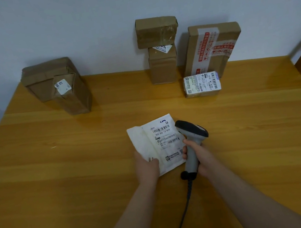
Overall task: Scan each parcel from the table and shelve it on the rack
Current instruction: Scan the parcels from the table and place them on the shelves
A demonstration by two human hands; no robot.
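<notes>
Above wooden table (55, 170), left grip (148, 167) pinching flat, perhaps padded mailer (166, 147), right grip (199, 157) clamping pistol-shaped scanner (192, 128).

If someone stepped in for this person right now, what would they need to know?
Left hand: holds the white parcel, label up, over the table.
Right hand: grips the scanner, its head beside the label.
Done: cannot tell whether this scan has registered; the rack is out of view.
Left: shelve this parcel, then scan and shelve the brown parcels along the wall.
</notes>
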